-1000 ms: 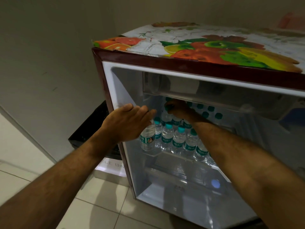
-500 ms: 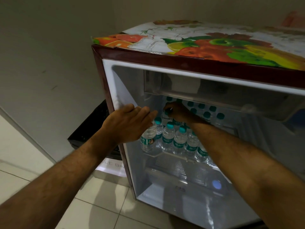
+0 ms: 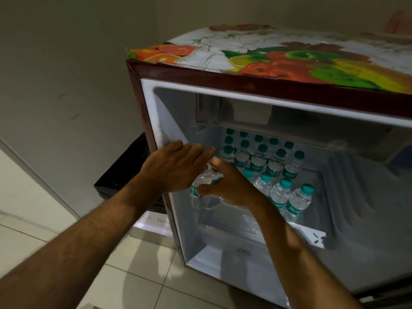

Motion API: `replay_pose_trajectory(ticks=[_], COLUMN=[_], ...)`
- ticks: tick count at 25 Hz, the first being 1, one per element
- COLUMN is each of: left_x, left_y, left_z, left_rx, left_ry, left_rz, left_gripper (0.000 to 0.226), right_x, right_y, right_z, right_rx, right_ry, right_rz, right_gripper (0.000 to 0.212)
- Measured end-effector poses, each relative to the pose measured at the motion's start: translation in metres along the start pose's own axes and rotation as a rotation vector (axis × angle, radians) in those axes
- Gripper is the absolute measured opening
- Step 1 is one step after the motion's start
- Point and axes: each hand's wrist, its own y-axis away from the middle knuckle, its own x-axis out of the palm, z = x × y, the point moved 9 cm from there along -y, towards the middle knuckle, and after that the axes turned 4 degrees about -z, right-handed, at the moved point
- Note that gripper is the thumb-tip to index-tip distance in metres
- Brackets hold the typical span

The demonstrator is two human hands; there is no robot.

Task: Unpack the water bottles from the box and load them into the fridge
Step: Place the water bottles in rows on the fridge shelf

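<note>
A home corner: small fridge (image 3: 245, 90) (fruit-print cover (image 3: 278, 56) on top), tiled floor (image 3: 33, 237).

Single head-worn view; looking forward and down from behind the hands (image 3: 200, 175); close to the open fridge (image 3: 223, 85) beyond them.

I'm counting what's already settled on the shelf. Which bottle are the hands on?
The clear plastic water bottle at the shelf's front-left corner: the right hand grips it, the left hand covers its top. The others stand untouched.
</note>
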Motion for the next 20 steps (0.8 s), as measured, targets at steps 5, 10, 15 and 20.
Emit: replay_pose_trajectory(ticks=[5,10,15,20], left_x=[-0.007,-0.015,-0.005,-0.005], left_y=[-0.002,0.004,0.017,0.017], left_z=[0.003,0.006,0.004,0.003], left_rx=[-0.051,-0.245,-0.354,-0.352], left_ry=[0.007,-0.008,-0.032,-0.033], left_rz=[-0.077,-0.198,-0.183,-0.167], left_gripper=[0.05,0.062,0.066,0.063], right_x=[-0.017,-0.072,-0.126,-0.161], right_y=[-0.001,0.009,0.011,-0.002], right_z=[0.01,-0.03,-0.059,-0.073], right_rx=[-0.04,0.208,0.303,0.243], right_ry=[0.039,-0.546,-0.897,-0.611], right_rz=[-0.13,-0.414,-0.72,-0.878], right_gripper=[0.03,0.029,0.009,0.006])
